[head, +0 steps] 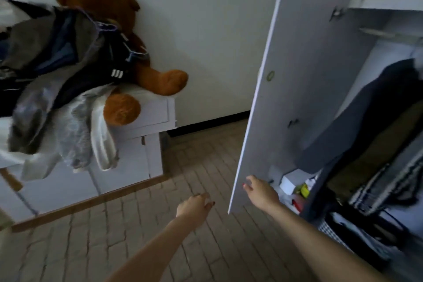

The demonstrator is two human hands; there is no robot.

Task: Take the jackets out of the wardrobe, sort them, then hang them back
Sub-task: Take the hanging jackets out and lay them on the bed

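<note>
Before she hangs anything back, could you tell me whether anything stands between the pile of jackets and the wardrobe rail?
Only the open wardrobe door stands edge-on between the jacket pile on the white cabinet and the rail. The right hand holds its edge; the floor looks bare.

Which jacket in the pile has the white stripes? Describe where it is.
Start at the white cabinet left of the wardrobe door. A clothes pile leans against a brown teddy bear. The black jacket lies beside the bear's leg, the only garment with short white stripes.

White cabinet (146,119): jacket pile (57,71), brown teddy bear (114,30) on top
</note>
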